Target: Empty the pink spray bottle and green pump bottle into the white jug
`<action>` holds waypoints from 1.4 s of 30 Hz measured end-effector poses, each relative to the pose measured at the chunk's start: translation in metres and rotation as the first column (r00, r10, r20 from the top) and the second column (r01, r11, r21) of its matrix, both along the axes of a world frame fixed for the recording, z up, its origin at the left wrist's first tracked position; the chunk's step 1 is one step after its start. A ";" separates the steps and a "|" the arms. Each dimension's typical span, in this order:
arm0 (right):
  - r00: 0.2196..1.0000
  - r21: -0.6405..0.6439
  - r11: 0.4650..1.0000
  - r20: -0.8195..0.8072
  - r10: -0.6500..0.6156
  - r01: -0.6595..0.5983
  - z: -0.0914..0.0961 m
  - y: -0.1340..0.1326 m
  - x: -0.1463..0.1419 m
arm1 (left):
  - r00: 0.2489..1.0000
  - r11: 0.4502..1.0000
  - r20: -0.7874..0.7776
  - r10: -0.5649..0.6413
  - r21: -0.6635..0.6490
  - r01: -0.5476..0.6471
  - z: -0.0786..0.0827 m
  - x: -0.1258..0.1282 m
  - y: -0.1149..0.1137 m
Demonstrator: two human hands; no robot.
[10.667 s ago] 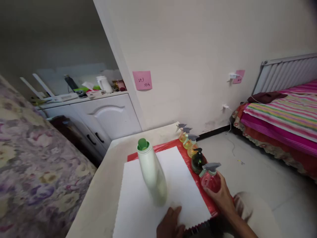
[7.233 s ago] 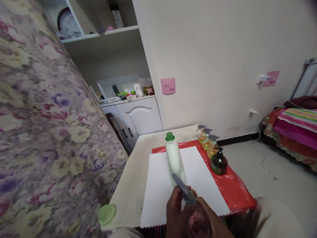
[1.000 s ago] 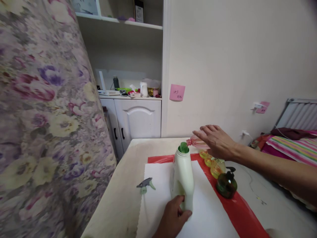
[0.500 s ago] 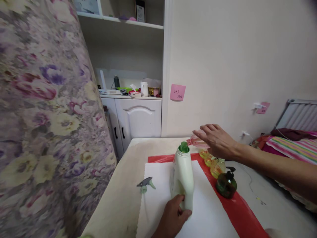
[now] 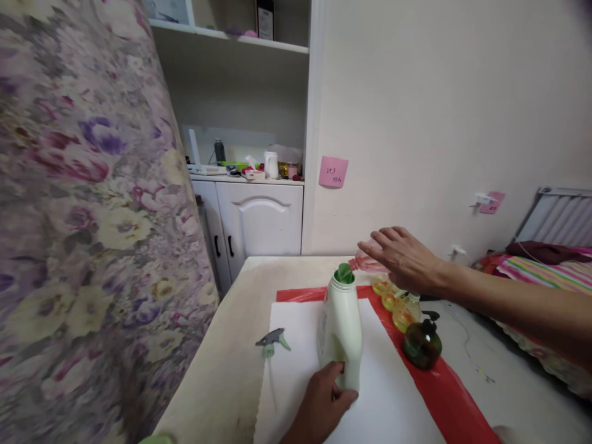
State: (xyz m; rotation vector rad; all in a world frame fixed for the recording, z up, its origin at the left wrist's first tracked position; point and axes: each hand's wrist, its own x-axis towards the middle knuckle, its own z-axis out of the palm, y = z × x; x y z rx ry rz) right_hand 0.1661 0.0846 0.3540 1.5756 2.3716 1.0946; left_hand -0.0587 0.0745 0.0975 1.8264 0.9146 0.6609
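Note:
A pale green jug-type bottle [image 5: 341,320] stands upright on a white sheet [image 5: 383,394], its cap off. My left hand [image 5: 324,398] grips the lower part of its handle. My right hand [image 5: 404,259] is closed around a clear pinkish bottle [image 5: 365,262], tipped nearly level with its neck at the jug's mouth. A green spout [image 5: 344,271] shows in that mouth. Whether liquid is flowing, I cannot tell. A grey and green spray head [image 5: 272,340] with its thin tube lies on the sheet's left edge.
Right of the sheet, on a red strip [image 5: 435,388], stand a dark green pump bottle [image 5: 422,345] and several yellow containers [image 5: 406,317]. A floral curtain [image 5: 102,234] hangs at the left. Beyond the table is a white cabinet [image 5: 263,216]; a bed [image 5: 550,271] lies at right.
My right hand and the pinkish bottle have shifted very slightly up and left, the bottle still tipped. My left hand keeps its grip on the jug. The view has moved a little.

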 end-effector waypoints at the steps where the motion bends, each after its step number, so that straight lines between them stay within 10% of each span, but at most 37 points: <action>1: 1.000 0.004 1.000 0.014 -0.002 0.002 0.001 0.000 -0.001 | 1.000 1.000 -0.003 0.001 -0.004 -0.001 0.000 0.000 0.000; 19: 0.877 0.088 0.987 0.453 -0.161 0.136 0.017 -0.001 -0.054 | 0.999 1.000 -0.035 -0.017 -0.013 0.016 0.005 0.001 -0.001; 42: 0.957 0.096 0.995 0.287 -0.054 0.027 0.006 -0.010 -0.074 | 0.999 0.999 -0.014 -0.034 0.028 0.034 0.007 -0.004 -0.005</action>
